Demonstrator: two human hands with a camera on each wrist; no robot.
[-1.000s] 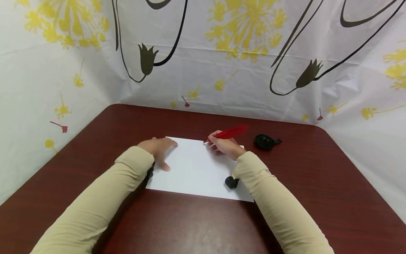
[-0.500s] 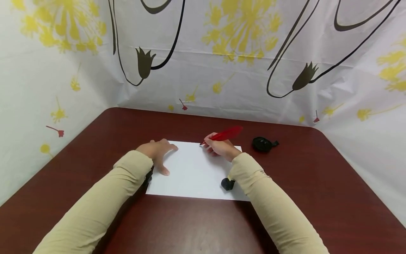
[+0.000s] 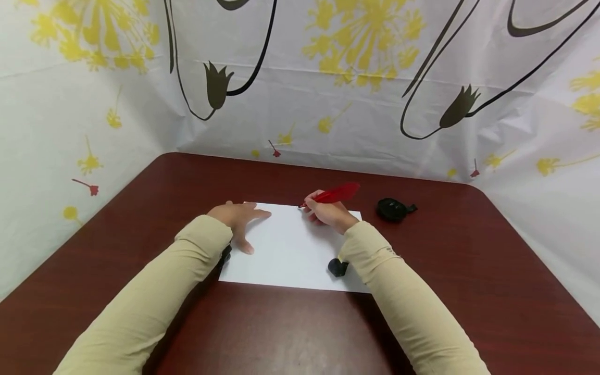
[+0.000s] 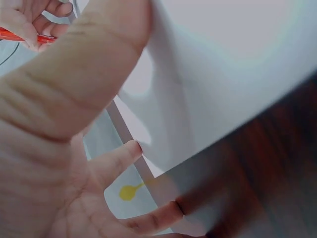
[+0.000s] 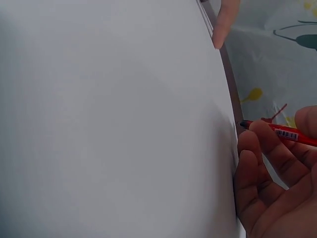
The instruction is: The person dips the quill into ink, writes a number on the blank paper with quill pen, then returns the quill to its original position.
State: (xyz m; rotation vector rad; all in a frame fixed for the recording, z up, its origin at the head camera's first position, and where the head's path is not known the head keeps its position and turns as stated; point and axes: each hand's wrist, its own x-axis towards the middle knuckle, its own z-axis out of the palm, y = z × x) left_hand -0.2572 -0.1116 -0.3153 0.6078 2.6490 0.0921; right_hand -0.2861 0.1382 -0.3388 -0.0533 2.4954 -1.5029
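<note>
A white sheet of paper (image 3: 286,250) lies on the table. My left hand (image 3: 238,221) rests at the sheet's left edge, fingers spread and fairly straight. In the left wrist view its thumb (image 4: 89,64) reaches over the paper, with one fingertip at the sheet's edge. Near the far edge, my right hand (image 3: 328,212) pinches a red feather pen (image 3: 338,194), whose feather end points up to the right. The right wrist view shows the pen's red barrel (image 5: 287,133) with a barcode and a dark tip (image 5: 244,124) by the paper's edge. Whether the tip touches the sheet, I cannot tell.
A black round object with a short tab (image 3: 392,209) sits right of the paper on the dark red table (image 3: 281,323). White sheeting with flower prints (image 3: 300,120) stands behind the table. A black wrist device (image 3: 337,267) shows below the right sleeve.
The head view has tilted slightly. My left hand has shifted a little to the right over the paper. My right hand keeps its grip on the feather pen near the far edge.
</note>
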